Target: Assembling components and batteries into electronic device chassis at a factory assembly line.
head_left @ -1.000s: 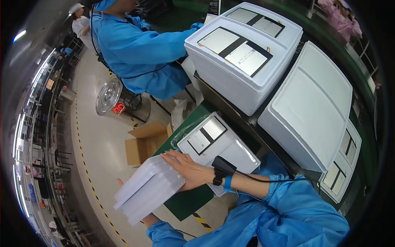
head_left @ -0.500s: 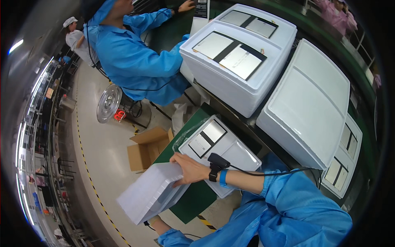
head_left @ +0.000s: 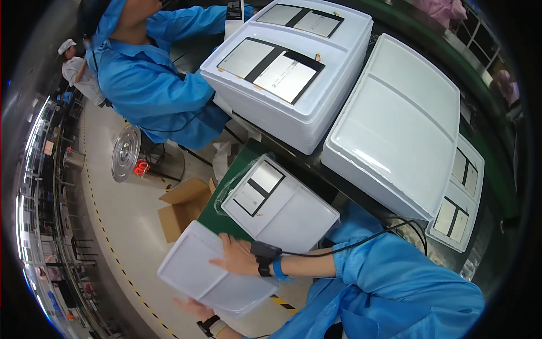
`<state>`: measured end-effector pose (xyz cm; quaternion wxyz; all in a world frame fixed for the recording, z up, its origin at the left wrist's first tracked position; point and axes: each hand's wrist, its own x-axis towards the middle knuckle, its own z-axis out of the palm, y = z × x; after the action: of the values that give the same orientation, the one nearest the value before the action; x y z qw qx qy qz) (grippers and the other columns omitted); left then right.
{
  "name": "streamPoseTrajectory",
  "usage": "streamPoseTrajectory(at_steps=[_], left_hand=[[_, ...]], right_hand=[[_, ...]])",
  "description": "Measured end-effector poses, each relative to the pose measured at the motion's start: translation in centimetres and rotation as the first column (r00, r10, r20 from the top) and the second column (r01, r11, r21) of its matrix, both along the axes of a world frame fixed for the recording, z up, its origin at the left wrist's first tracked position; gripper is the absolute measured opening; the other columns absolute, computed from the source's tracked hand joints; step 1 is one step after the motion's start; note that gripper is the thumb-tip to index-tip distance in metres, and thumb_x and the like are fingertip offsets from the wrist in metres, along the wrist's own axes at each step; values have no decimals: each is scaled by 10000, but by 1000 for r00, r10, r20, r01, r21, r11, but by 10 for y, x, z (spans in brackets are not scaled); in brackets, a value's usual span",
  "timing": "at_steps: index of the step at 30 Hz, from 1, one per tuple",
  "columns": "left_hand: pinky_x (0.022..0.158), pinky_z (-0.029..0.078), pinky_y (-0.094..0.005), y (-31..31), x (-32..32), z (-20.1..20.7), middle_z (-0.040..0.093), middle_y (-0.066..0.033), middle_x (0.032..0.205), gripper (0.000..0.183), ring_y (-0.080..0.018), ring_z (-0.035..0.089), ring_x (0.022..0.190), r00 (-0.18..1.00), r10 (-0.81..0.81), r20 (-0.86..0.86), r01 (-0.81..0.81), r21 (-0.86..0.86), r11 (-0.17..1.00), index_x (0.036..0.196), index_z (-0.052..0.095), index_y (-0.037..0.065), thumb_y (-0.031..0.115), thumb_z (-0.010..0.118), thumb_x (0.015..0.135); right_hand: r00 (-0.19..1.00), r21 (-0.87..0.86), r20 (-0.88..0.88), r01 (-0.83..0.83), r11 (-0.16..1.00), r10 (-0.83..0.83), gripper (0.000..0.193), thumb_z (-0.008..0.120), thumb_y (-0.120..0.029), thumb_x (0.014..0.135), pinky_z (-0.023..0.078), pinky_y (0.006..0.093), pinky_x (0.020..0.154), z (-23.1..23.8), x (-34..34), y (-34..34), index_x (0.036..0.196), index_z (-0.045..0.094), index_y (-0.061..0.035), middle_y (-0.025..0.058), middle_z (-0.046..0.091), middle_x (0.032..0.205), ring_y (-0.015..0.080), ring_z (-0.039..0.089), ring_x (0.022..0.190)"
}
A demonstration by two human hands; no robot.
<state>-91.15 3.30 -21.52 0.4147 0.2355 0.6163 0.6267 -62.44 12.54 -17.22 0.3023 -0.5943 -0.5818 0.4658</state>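
A stack of white plastic trays (head_left: pixel 197 265) lies with its empty top tray facing up, over the near end of the green table (head_left: pixel 227 227). My right hand (head_left: pixel 240 257) is over the stack's right side, its fingers apart and slightly smeared. By the near left edge of the stack is my left hand (head_left: pixel 195 309), blurred, fingers stretched out. Neither hand grips the stack. Just beyond it, another white tray (head_left: pixel 299 217) holds a flat silver-and-black battery pack (head_left: pixel 259 186) in its left compartment; its right compartment is empty.
A tall tray stack (head_left: pixel 271 110) with battery packs stands at the back, beside an empty-topped stack (head_left: pixel 395 118). More packs lie in a tray (head_left: pixel 460 209) at right. An open cardboard box (head_left: pixel 183 206) is on the floor. A blue-clad co-worker (head_left: pixel 147 79) sits at far left.
The tray stack has gone from tilted on its side to lying flat with its top up. My right hand has come off its upper edge, and my fingers have spread.
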Motion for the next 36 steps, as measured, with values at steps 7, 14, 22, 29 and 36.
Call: streamPoseTrajectory(at_steps=[7,14,22,29,36], left_hand=[[1057,458,-439,19,26,-92,608,-286,1350,662,-396,591,1249,725,-255,-640,-30,-399,916,1391,524,-94,468,532,1041],[1042,470,-471,27,47,-65,597,-330,1316,662,-445,599,1193,629,-299,-718,-155,-492,857,1358,520,-131,447,551,1038],[1073,448,-460,98,64,-57,544,-288,1393,570,-415,566,1243,211,-112,-971,5,-114,993,1431,432,-89,248,619,1012],[960,498,-365,144,385,208,669,-169,1152,363,-233,648,1044,487,-277,-828,825,333,456,1343,519,-39,75,580,1004],[882,527,-375,135,598,318,691,-160,1005,371,-335,663,984,-202,22,-979,948,-201,-247,1187,664,26,42,761,829]], right_hand=[[931,24,16,-366,930,366,502,604,-358,983,475,502,967,-21,47,-18,1245,535,65,294,613,1215,443,597,1123],[980,32,-108,-165,986,168,288,568,-256,987,520,476,820,-26,103,-33,1131,615,-11,196,697,979,388,664,954],[979,48,-146,-136,990,141,316,554,-318,1020,528,465,783,10,178,-60,947,666,-31,167,704,867,363,681,839],[988,75,-153,-7,997,19,493,431,-387,1075,499,515,766,50,229,-105,880,638,16,232,655,795,451,627,791],[922,328,-336,-79,941,195,409,508,-317,1068,422,447,625,101,302,-184,856,572,27,229,562,693,361,529,639]])
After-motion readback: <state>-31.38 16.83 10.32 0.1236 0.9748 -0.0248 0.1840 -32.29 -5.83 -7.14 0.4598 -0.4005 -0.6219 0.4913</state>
